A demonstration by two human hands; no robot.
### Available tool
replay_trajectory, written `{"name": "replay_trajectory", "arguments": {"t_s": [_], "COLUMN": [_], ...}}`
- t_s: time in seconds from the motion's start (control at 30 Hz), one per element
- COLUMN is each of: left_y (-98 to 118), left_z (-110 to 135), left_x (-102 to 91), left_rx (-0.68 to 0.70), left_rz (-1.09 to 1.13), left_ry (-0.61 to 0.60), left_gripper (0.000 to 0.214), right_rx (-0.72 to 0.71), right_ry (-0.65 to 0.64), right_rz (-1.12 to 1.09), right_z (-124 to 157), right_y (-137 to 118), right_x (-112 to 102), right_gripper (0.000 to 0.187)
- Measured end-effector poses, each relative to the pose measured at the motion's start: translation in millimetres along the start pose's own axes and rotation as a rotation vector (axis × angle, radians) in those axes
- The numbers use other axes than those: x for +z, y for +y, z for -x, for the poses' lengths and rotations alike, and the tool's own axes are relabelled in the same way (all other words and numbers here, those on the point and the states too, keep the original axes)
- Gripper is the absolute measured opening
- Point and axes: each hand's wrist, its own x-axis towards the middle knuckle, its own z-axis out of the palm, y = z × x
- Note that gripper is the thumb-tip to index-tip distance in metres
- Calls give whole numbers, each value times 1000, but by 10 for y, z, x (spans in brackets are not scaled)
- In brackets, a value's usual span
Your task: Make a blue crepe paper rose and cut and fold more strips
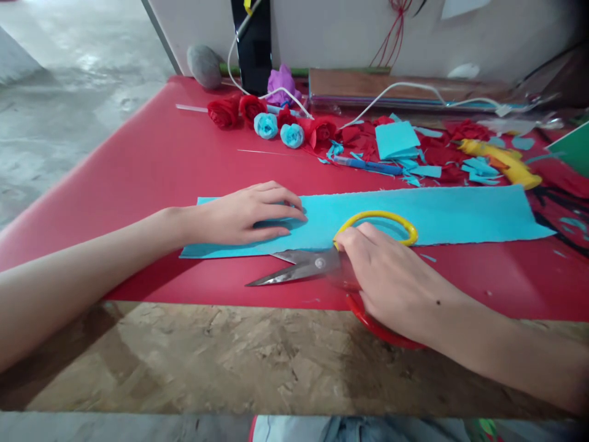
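Note:
A long strip of light blue crepe paper point(464, 215) lies flat across the red table cover. My left hand point(253, 212) rests on its left part with the fingers stretched out. In my right hand point(381, 264) is a pair of scissors point(317, 264) with one yellow and one red handle loop. Their blades are apart and point left, at the strip's near edge. The upper blade lies partly under the paper there.
Red paper roses point(223, 113) and light blue paper flowers point(291, 135) line the back. Behind the strip are folded blue paper point(396, 140), scraps, a blue pen point(368, 165) and a yellow glue gun point(501, 161). A white cable point(391, 92) runs along the wall. Bare board point(207, 356) forms the near edge.

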Motion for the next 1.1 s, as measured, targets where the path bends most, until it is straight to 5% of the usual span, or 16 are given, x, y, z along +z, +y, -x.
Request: {"name": "replay_trajectory", "arguments": {"t_s": [0.23,1.1], "left_y": [-10,12], "left_z": [-5,0], "left_x": [17,26], "left_rx": [-4,-49], "left_rz": [14,48], "left_ry": [12,11], "left_gripper": [30,31], "right_rx": [-16,27], "right_ry": [-24,-37], "right_rz": [5,-8], "right_z": [107,-174], "right_y": [33,-182], "right_x": [30,71], "right_gripper": [31,24]}}
